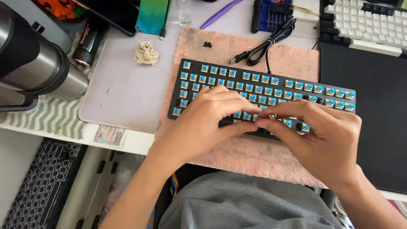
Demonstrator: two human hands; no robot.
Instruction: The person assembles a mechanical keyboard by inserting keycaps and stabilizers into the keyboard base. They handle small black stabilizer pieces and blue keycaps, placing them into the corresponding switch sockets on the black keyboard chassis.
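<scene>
where both hands [271,123] meet, small metal part [273,115] pinched above keyboard [263,87]

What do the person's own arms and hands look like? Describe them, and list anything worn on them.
Both arms are bare from the lower edge of the picture up to the hands: no sleeves reach the forearms or wrists. The left hand and right hand carry no gloves, and no watch, bracelet or ring shows. Fingernails are short and unpainted. A grey garment covers the body below.
</scene>
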